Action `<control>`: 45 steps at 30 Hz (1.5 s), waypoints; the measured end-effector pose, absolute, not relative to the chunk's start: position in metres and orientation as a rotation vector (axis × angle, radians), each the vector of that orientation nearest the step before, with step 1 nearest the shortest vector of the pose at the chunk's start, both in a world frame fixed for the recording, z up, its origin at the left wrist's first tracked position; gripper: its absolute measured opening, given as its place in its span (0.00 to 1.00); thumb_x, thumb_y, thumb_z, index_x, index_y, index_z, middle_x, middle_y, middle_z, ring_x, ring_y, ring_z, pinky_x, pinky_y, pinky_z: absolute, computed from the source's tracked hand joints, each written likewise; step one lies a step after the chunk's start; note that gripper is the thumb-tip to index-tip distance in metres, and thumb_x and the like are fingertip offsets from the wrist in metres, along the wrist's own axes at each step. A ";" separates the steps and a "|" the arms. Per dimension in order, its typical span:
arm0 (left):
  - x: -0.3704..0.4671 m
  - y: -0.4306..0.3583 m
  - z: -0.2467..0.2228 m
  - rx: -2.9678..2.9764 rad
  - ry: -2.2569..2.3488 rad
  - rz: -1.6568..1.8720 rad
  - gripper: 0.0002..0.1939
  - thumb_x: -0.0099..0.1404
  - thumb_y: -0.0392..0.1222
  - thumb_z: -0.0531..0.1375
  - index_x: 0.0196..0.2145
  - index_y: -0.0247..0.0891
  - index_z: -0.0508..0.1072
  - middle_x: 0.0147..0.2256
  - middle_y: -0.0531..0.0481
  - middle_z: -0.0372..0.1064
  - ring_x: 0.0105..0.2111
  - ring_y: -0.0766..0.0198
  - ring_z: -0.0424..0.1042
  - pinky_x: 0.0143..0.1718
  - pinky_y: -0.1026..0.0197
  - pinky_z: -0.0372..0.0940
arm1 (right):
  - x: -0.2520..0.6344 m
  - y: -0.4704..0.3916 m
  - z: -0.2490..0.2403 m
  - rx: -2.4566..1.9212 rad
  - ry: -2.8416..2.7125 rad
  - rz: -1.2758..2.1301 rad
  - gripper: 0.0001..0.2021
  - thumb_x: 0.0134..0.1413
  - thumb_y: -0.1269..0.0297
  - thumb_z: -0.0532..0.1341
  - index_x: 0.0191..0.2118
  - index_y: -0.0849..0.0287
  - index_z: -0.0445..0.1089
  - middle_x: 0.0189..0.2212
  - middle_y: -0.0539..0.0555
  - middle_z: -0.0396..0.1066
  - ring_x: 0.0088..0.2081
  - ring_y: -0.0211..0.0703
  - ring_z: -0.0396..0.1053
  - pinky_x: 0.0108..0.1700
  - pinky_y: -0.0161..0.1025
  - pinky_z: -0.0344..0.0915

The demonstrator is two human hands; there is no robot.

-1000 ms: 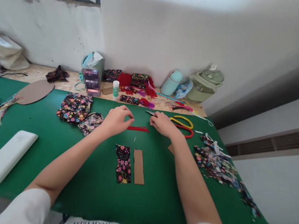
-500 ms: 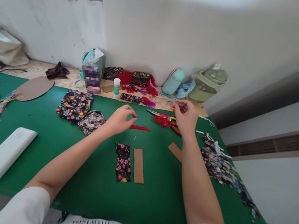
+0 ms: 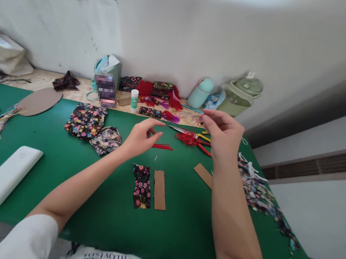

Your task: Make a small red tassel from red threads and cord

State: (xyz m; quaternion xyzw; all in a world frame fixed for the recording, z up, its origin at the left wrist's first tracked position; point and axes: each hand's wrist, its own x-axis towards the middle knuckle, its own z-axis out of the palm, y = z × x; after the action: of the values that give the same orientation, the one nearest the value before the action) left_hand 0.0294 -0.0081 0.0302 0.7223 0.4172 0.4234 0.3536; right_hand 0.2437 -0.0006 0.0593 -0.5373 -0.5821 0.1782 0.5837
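Note:
My left hand [image 3: 144,136] hovers over the green tabletop with thumb and fingers apart, holding nothing visible. Just beyond it lies a bunch of red thread [image 3: 162,146]. Thumb and fingertips of my right hand [image 3: 222,132] are pinched together at the back of the table; anything between them is too small to make out. Beneath and left of that hand are scissors [image 3: 177,129] with a red thread tangle [image 3: 187,138] on them. A floral fabric strip [image 3: 142,186] lies beside a brown cardboard strip [image 3: 159,190] in front of me.
Another cardboard strip [image 3: 203,175] lies near my right forearm, with fabric scraps [image 3: 257,193] farther right. A glue stick [image 3: 134,101], a light-blue bottle [image 3: 200,92] and a green jug [image 3: 240,96] stand along the back. Left are floral fabric pieces [image 3: 86,121] and a white power bank [image 3: 7,177].
My left hand's thumb and fingers have parted from a near-closed curl. My right hand has shifted slightly right and turned, uncovering more of the scissor handles. The strips lie as before.

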 end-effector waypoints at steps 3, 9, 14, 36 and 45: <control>0.034 -0.017 0.039 1.586 0.858 1.123 0.18 0.62 0.41 0.60 0.50 0.38 0.68 0.50 0.43 0.71 0.28 0.70 0.73 0.30 0.64 0.68 | 0.222 -0.017 0.067 -1.161 -1.451 0.648 0.10 0.52 0.60 0.63 0.40 0.56 0.74 0.34 0.54 0.76 0.37 0.45 0.76 0.38 0.43 0.74; 0.040 -0.025 0.045 1.234 0.710 1.011 0.23 0.55 0.49 0.66 0.44 0.34 0.71 0.40 0.43 0.76 0.30 0.64 0.77 0.27 0.67 0.66 | 0.200 -0.024 0.059 -1.036 -1.512 0.905 0.12 0.48 0.58 0.67 0.39 0.57 0.75 0.32 0.53 0.77 0.34 0.43 0.76 0.35 0.39 0.74; 0.040 -0.024 0.045 1.184 0.778 1.006 0.19 0.54 0.52 0.66 0.34 0.33 0.73 0.30 0.47 0.76 0.29 0.64 0.77 0.32 0.62 0.70 | 0.202 -0.014 0.046 -1.037 -1.476 0.926 0.14 0.47 0.57 0.67 0.40 0.57 0.74 0.30 0.53 0.77 0.33 0.43 0.75 0.32 0.38 0.73; 0.042 -0.027 0.046 1.260 0.826 1.059 0.16 0.55 0.52 0.65 0.29 0.34 0.72 0.24 0.51 0.73 0.21 0.70 0.71 0.26 0.65 0.67 | 0.200 -0.023 0.061 -1.058 -1.489 0.922 0.07 0.47 0.62 0.66 0.33 0.58 0.73 0.28 0.52 0.77 0.28 0.39 0.74 0.25 0.33 0.68; 0.043 -0.026 0.045 1.271 0.841 1.119 0.16 0.56 0.52 0.64 0.29 0.34 0.71 0.22 0.52 0.72 0.18 0.71 0.68 0.23 0.66 0.65 | 0.199 -0.017 0.053 -1.003 -1.383 0.984 0.07 0.44 0.61 0.67 0.28 0.58 0.71 0.32 0.52 0.76 0.22 0.31 0.66 0.22 0.32 0.64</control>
State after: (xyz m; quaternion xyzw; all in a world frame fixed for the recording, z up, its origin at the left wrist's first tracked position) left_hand 0.0426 -0.0264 0.0446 0.5451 0.3605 0.4799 0.5853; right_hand 0.1993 -0.0168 0.0531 -0.4240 -0.5847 0.4162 0.5524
